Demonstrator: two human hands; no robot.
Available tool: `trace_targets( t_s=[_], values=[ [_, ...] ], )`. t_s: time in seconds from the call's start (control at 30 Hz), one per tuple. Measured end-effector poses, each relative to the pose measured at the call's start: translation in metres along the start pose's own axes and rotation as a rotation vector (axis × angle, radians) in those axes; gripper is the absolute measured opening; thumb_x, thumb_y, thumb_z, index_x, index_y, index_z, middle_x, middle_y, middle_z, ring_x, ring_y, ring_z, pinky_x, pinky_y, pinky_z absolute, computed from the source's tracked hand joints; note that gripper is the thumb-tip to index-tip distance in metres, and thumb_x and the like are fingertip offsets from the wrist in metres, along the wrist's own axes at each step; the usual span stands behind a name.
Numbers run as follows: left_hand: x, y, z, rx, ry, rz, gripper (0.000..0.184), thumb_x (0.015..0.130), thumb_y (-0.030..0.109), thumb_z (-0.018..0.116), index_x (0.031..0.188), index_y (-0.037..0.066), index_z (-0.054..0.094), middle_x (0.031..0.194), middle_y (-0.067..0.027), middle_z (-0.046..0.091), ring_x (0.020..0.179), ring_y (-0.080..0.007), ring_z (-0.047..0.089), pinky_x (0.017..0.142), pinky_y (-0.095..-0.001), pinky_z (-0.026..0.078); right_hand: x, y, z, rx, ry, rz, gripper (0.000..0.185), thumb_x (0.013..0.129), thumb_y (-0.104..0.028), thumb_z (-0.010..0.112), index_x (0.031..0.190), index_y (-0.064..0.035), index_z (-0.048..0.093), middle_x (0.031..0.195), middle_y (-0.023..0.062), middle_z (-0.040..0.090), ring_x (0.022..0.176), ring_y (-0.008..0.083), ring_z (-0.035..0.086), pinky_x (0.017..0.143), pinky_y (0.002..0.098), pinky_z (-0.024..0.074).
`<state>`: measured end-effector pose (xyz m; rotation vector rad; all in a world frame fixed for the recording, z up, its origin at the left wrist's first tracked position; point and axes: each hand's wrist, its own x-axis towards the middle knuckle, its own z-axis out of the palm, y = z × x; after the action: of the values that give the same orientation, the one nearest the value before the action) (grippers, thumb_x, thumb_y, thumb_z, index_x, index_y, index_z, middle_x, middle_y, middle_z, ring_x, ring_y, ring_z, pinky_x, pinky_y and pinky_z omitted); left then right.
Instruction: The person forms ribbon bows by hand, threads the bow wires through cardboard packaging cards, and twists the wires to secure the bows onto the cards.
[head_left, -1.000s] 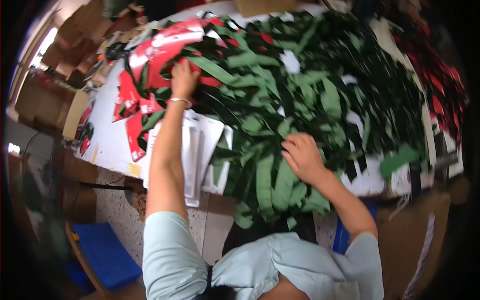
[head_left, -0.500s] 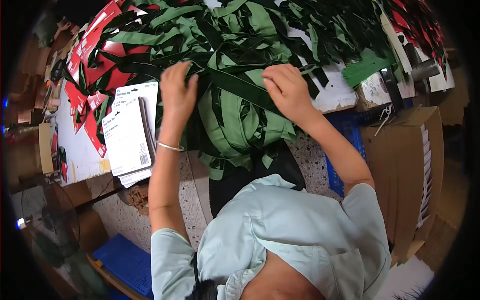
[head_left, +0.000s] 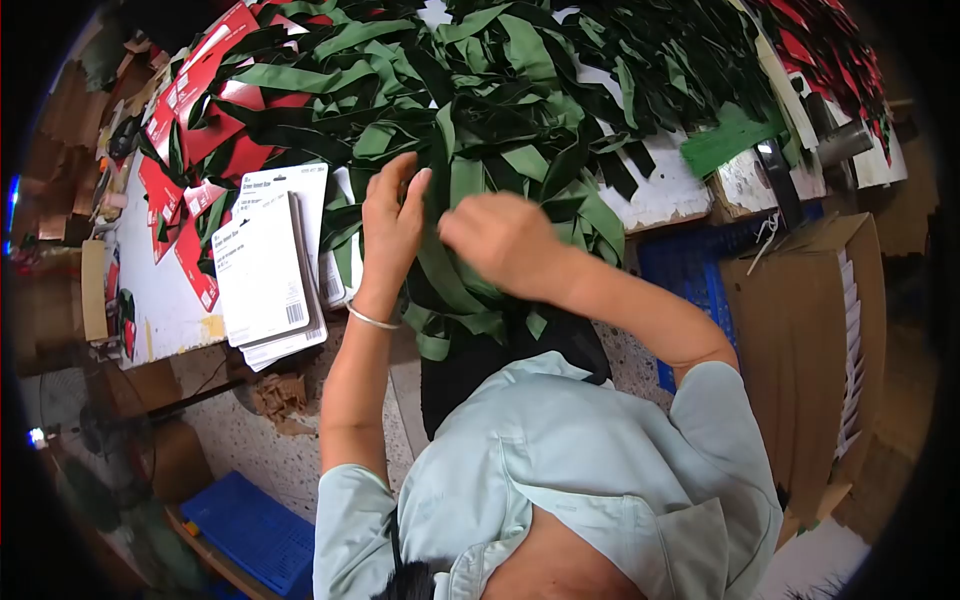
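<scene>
My left hand (head_left: 392,225) is raised over the near side of a heap of green velvet ribbons (head_left: 490,100). Its thumb stands apart from the bent fingers, and no ribbon shows clearly between them. Close to its right, my right hand (head_left: 500,245) is curled with the fingers turned in, slightly blurred by motion; whatever it may hold is hidden. Beneath both hands a bundle of ribbons (head_left: 450,270) hangs over the table edge towards my lap. Left of my left hand lies a stack of white printed cards (head_left: 262,275).
Red cards (head_left: 195,110) lie at the table's left, some under ribbons. At right are green bristles (head_left: 730,140), a metal cylinder (head_left: 845,143), a cardboard box (head_left: 800,350) and a blue crate (head_left: 690,290). A blue basket (head_left: 250,530) stands low at left.
My right hand has moved left and down, from beside the ribbon bundle to over it, and its fingers have curled in. My left hand has shifted right and slightly down, nearer to it.
</scene>
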<state>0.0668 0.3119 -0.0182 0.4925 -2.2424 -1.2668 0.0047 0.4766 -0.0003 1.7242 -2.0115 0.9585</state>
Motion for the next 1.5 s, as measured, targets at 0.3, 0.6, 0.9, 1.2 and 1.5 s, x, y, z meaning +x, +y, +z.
trace_targets(
  t_s=[0.3,0.6,0.9,1.2,1.5],
  values=[
    [-0.059,0.000,0.002,-0.686,-0.556,-0.478,0.032,0.091,0.004,0.059,0.121,-0.003,0.054,0.084,0.0005,0.061,0.073,-0.0060,0.054,0.066,-0.0201,0.044,-0.033,-0.020,-0.019,0.216,-0.215,0.017,0.013,0.076,-0.015,0.065,0.076,-0.0073,0.055,0.070,0.0050,0.053,0.066,0.0229,0.058,0.057,0.0341,0.0464],
    [-0.087,-0.001,0.001,-0.572,-0.572,-0.618,0.024,0.092,0.013,0.059,0.113,0.000,0.060,0.080,0.0014,0.060,0.061,-0.0063,0.055,0.057,-0.0189,0.042,-0.053,0.122,-0.045,-0.162,-0.067,0.398,0.029,0.082,-0.014,0.064,0.110,-0.0052,0.059,0.111,0.0114,0.061,0.111,0.0297,0.051,0.096,0.0414,0.0378],
    [-0.090,0.044,-0.001,-0.513,-0.407,-0.451,0.026,0.094,0.016,0.058,0.115,0.000,0.060,0.087,0.0004,0.062,0.073,-0.0067,0.057,0.066,-0.0207,0.046,-0.028,0.072,-0.064,-0.411,-0.048,0.224,0.029,0.069,-0.008,0.066,0.097,-0.0057,0.059,0.081,0.0071,0.056,0.081,0.0264,0.056,0.076,0.0370,0.0425],
    [-0.097,0.081,0.014,-1.139,-0.175,-0.504,0.037,0.100,0.021,0.042,0.121,-0.007,0.053,0.111,-0.0127,0.063,0.098,-0.0171,0.061,0.087,-0.0292,0.048,-0.026,-0.053,-0.056,-0.296,0.022,0.009,0.040,0.075,-0.016,0.061,0.112,-0.0003,0.060,0.100,0.0127,0.060,0.083,0.0238,0.059,0.068,0.0334,0.0431],
    [-0.123,0.052,-0.027,-1.255,-0.394,-0.520,0.038,0.094,0.024,0.043,0.102,-0.009,0.058,0.081,-0.0163,0.065,0.050,-0.0198,0.053,0.049,-0.0258,0.043,-0.011,-0.069,-0.098,0.150,-0.030,0.034,0.037,0.073,-0.010,0.072,0.109,-0.0057,0.063,0.121,0.0123,0.058,0.115,0.0309,0.055,0.093,0.0425,0.0440]
  ],
)
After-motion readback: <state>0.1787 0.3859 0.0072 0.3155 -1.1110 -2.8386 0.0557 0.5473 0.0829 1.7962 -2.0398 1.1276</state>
